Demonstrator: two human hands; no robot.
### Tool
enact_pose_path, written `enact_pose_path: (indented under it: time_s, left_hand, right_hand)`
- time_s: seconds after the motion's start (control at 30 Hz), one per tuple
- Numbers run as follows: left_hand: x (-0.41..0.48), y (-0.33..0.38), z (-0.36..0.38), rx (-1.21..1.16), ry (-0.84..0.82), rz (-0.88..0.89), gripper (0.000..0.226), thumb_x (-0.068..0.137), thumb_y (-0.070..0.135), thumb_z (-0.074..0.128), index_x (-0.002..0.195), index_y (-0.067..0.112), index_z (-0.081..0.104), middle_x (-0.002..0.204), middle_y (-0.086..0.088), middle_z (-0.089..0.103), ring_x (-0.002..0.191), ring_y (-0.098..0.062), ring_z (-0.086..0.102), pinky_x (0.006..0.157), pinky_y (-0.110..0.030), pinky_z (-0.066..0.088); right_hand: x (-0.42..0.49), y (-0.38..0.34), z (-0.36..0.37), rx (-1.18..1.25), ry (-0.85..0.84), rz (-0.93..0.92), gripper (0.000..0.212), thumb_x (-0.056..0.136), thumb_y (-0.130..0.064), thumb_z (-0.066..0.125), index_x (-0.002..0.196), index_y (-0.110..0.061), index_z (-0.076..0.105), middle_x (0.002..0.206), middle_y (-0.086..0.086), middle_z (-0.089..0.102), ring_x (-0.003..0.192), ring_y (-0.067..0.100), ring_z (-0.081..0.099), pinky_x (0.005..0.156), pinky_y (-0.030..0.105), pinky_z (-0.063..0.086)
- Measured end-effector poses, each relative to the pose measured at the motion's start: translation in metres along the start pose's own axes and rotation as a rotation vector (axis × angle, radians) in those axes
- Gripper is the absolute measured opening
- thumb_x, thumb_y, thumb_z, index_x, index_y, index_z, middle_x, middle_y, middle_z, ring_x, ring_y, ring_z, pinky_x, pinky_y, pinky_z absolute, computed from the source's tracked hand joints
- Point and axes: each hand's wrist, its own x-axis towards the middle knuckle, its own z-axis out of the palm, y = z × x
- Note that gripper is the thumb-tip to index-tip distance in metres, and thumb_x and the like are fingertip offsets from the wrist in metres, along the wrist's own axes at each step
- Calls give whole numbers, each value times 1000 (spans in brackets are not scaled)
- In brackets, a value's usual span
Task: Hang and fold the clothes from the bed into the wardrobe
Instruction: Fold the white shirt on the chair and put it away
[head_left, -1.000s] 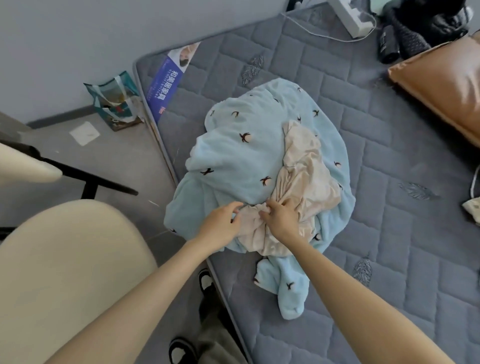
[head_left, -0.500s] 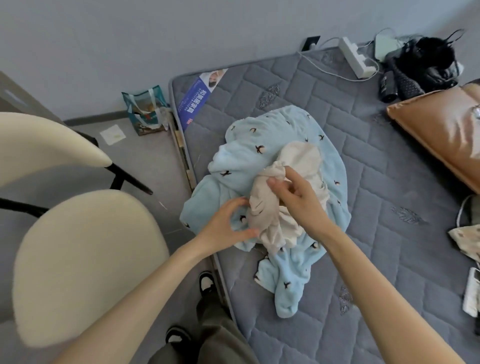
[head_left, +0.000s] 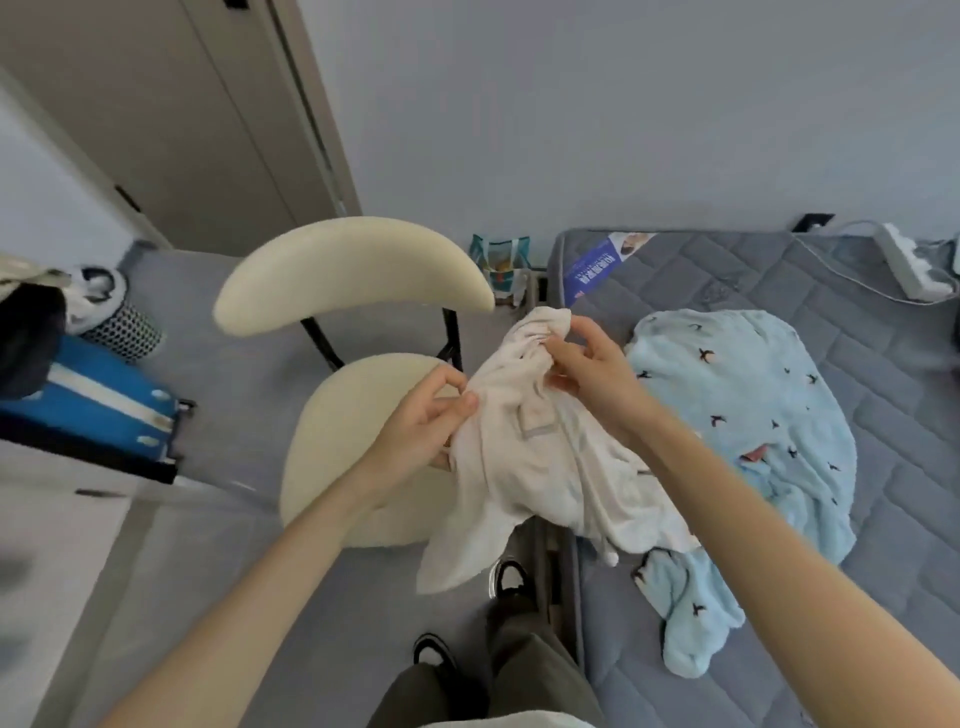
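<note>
A cream garment (head_left: 530, 467) hangs bunched in the air between both my hands, over the bed's left edge. My left hand (head_left: 421, 426) pinches its left side. My right hand (head_left: 592, 369) grips the gathered top near the collar. A light blue fleece garment (head_left: 753, 415) with small dark bird prints lies spread on the grey quilted mattress (head_left: 883, 519) to the right. Beige wardrobe doors (head_left: 171, 114) stand at the upper left.
A cream chair (head_left: 353, 280) with black legs stands right in front of me, left of the bed. A blue suitcase (head_left: 93, 400) and a dotted bin (head_left: 119, 327) sit at far left. A small bag (head_left: 501, 265) leans by the wall. A power strip (head_left: 909, 265) lies on the mattress.
Both hands lifted the cream garment off the blue one and carried it left, away from the bed. My view swung up and left, bringing the chair and wardrobe doors in.
</note>
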Motion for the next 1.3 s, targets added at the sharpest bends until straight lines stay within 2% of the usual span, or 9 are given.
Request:
enact_pose_path:
  time_s: [0.23, 0.37, 0.6, 0.77, 0.87, 0.93, 1.0, 1.1, 1.3]
  left_hand:
    - [-66, 29, -74, -312, 372, 152, 9, 100, 19, 49, 91, 18, 48, 81, -3, 67, 63, -14, 68, 49, -26, 53]
    - [-96, 40, -92, -407, 486, 213, 10, 100, 14, 46, 90, 16, 45, 85, -7, 57, 64, -15, 67, 55, -28, 56]
    - [-139, 74, -122, -578, 532, 376, 6, 101, 13, 41, 94, 13, 43, 90, -5, 61, 78, -18, 71, 64, -28, 58]
    - [-164, 83, -161, -111, 970, 465, 10, 101, 16, 45, 92, 18, 45, 95, -4, 52, 88, -13, 59, 67, -25, 55]
    - [-175, 70, -186, 336, 1209, 367, 8, 100, 16, 47, 93, 18, 50, 115, 7, 39, 119, -15, 38, 102, -27, 33]
    - [-180, 58, -199, 427, 1199, 300, 11, 102, 21, 42, 97, 14, 50, 121, 8, 45, 126, -13, 38, 106, -31, 24]
    - [-183, 47, -208, 435, 1144, 302, 14, 103, 28, 38, 94, 18, 44, 87, 12, 54, 91, -17, 55, 91, -44, 38]
    - [-183, 35, -213, 521, 1059, 276, 18, 98, 47, 34, 87, 33, 38, 62, 15, 39, 57, -6, 36, 62, -37, 33]
    - [-191, 18, -221, 572, 808, 89, 59, 63, 64, 71, 105, 62, 30, 96, 13, 61, 80, -8, 59, 73, -32, 49]
  right_hand:
    - [-21, -5, 99, -178, -437, 144, 40, 91, -9, 57, 126, -21, 44, 123, 0, 64, 113, 18, 61, 88, 31, 54]
    - [-42, -1, 141, -526, -661, 61, 58, 71, -41, 78, 118, -26, 48, 122, -11, 52, 115, 7, 52, 92, 23, 45]
    - [-61, 2, 215, -784, -566, -303, 35, 92, -39, 60, 98, -5, 63, 94, 5, 67, 84, 21, 61, 71, 27, 47]
    - [-44, -48, 231, -569, -330, -437, 23, 99, -7, 36, 78, -12, 45, 72, -4, 49, 64, 8, 42, 56, 18, 33]
    - [-30, -92, 241, -426, -308, -479, 21, 98, -10, 41, 79, -9, 49, 71, -5, 47, 58, 2, 40, 51, 12, 33]
    - [-26, -116, 249, -392, -403, -472, 20, 95, -15, 50, 79, -3, 54, 68, -4, 46, 61, 6, 40, 51, 16, 32]
    - [-26, -131, 256, -328, -485, -425, 25, 87, -21, 59, 70, -5, 52, 64, 0, 42, 62, 13, 38, 53, 22, 28]
    - [-25, -143, 267, -263, -514, -314, 26, 83, -24, 60, 73, -1, 52, 74, 8, 38, 72, 21, 35, 64, 31, 28]
    - [-17, -149, 262, -125, -559, -16, 20, 91, -26, 58, 96, -9, 68, 90, 6, 66, 88, 24, 62, 76, 33, 47]
